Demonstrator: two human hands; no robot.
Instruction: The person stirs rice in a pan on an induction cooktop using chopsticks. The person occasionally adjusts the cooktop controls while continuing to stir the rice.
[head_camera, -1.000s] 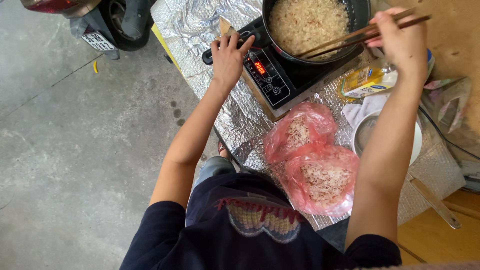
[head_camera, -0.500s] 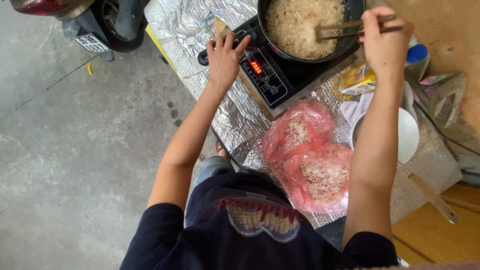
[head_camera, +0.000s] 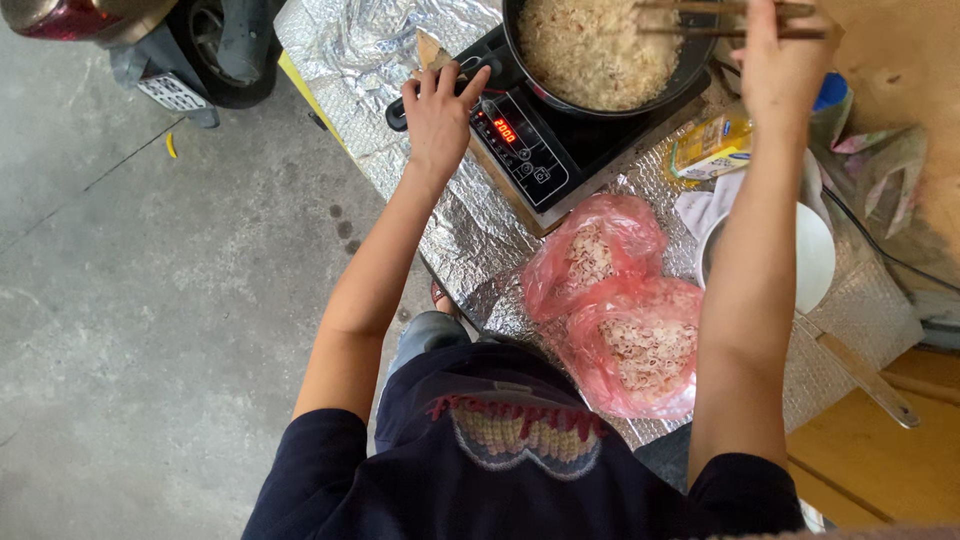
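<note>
Head view: the left hand (head_camera: 440, 118) lies spread, fingers fanned, over the black handle (head_camera: 400, 112) of the round black pan (head_camera: 600, 55), at about ten o'clock of the flat black induction cooker with its red lit display (head_camera: 530, 145). Whether the palm actually clasps the handle I cannot tell. The right hand (head_camera: 785, 65) is pinched around a pair of long wooden chopsticks (head_camera: 700, 18), whose tips reach over the pale shredded food (head_camera: 590, 45) filling the pan at twelve o'clock.

To stir well, I judge the left hand should steady the handle firmly so the pan does not slide on the glass, while the chopsticks sweep from the rim inward, turning the bottom layer up (the pan looks full, so shallow strokes would keep shreds from spilling).

At five o'clock of the cooker two pink plastic bags of the same shreds (head_camera: 620, 320) lie on the foil-covered worktop (head_camera: 450, 230), with a white round bowl (head_camera: 815, 255) just beside them under the right forearm.
</note>
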